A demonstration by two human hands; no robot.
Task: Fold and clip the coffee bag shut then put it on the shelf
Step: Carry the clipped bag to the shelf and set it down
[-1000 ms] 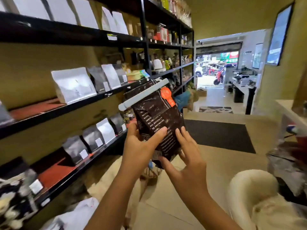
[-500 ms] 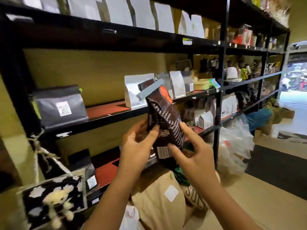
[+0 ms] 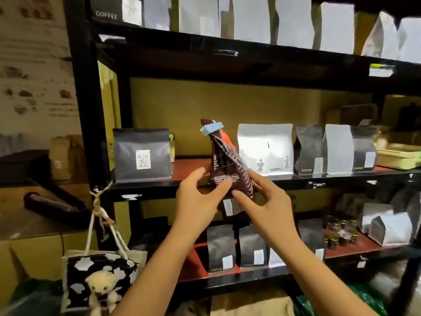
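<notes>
Both hands [image 3: 230, 197] hold clipped coffee bag [image 3: 230, 165] before shelf [image 3: 193, 166].

The lower part of the coffee bag [image 3: 230, 169] is covered by the left hand [image 3: 198, 199] and right hand [image 3: 266, 201]. Its print is too small to be read. The top-row white bags [image 3: 293, 21] are cut off by the upper edge. The wall poster [image 3: 34, 58] is blurred.

Gap showing on the middle shelf [image 3: 193, 166]

Bare red board is lying open between the dark grey bag [image 3: 142, 155] on the left and the white bag [image 3: 265, 149] on the right; the shelf above [image 3: 227, 62] is capping the headroom.
</notes>
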